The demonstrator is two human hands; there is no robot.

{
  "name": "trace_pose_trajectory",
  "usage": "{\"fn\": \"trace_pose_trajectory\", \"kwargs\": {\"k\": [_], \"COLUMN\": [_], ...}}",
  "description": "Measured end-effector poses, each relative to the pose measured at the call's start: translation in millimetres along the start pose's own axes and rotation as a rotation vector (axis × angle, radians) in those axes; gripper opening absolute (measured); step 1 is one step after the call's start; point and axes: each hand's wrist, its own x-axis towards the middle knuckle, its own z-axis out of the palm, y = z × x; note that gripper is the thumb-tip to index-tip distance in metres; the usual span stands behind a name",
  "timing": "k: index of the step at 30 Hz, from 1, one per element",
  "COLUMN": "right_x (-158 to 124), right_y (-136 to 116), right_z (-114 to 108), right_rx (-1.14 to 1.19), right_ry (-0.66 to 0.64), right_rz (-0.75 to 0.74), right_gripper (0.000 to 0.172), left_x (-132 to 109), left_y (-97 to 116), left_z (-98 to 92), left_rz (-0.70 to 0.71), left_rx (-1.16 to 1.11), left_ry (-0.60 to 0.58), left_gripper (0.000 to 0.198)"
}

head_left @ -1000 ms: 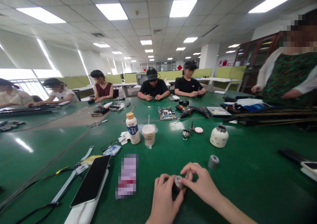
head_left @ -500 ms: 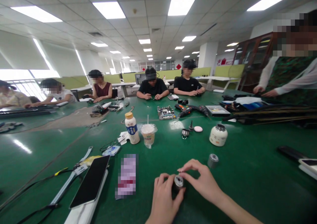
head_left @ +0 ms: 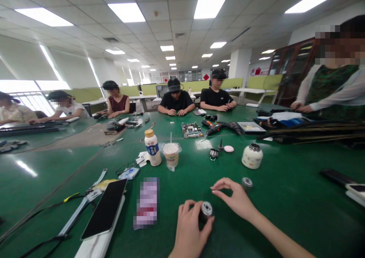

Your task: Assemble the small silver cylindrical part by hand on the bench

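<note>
Near the table's front, my left hand (head_left: 191, 225) is wrapped round a short metal cylinder (head_left: 207, 209). The cylinder stands upright, and its round top face with small dark holes shows. My right hand (head_left: 235, 198) is raised just right of it, apart from it. Its thumb and index fingertips are brought together in a pinch; anything between them is too small to make out. Just behind the right hand stands a second metal cylinder (head_left: 247, 183), partly hidden by that hand.
A white jar (head_left: 252, 157), a lidded cup (head_left: 171, 155) and a bottle (head_left: 153, 149) stand farther back. A tablet (head_left: 105, 208) lies at left beside straps. Beyond are a circuit board (head_left: 191, 130) and power drills (head_left: 218, 128). Several people sit or stand round the green table (head_left: 282, 189).
My right hand has drawn away from the cylinder's top, a little to the right and up. My left hand still holds the cylinder in nearly the same place.
</note>
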Motion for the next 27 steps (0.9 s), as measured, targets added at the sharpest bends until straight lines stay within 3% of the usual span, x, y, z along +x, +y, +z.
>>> {"fn": "trace_pose_trajectory", "kwargs": {"k": [2, 6, 13, 20, 24, 27], "right_x": [-4, -14, -18, -13, -16, -20], "right_y": [-20, -40, -37, -34, -38, -41], "right_z": [3, 9, 16, 11, 12, 17], "right_rx": [0.053, -0.053, -0.130, -0.055, -0.097, -0.107], "right_ry": [-0.062, -0.136, -0.131, 0.051, -0.058, -0.117], "right_rz": [-0.005, -0.023, -0.033, -0.027, -0.030, -0.009], "right_gripper": [0.012, 0.004, 0.005, 0.019, 0.029, 0.020], "left_x": [0, 1, 2, 0, 1, 1], "left_y": [0, 1, 4, 0, 1, 3], "left_z": [-0.9, -2.7, -4.0, -1.1, -2.3, -3.3], "left_rz": [0.001, 0.018, 0.025, 0.014, 0.003, -0.006], "left_rx": [-0.005, -0.009, 0.018, 0.037, 0.030, 0.022], "left_ry": [-0.017, -0.007, 0.002, 0.008, -0.019, -0.026], "left_gripper": [0.026, 0.028, 0.025, 0.026, 0.026, 0.024]}}
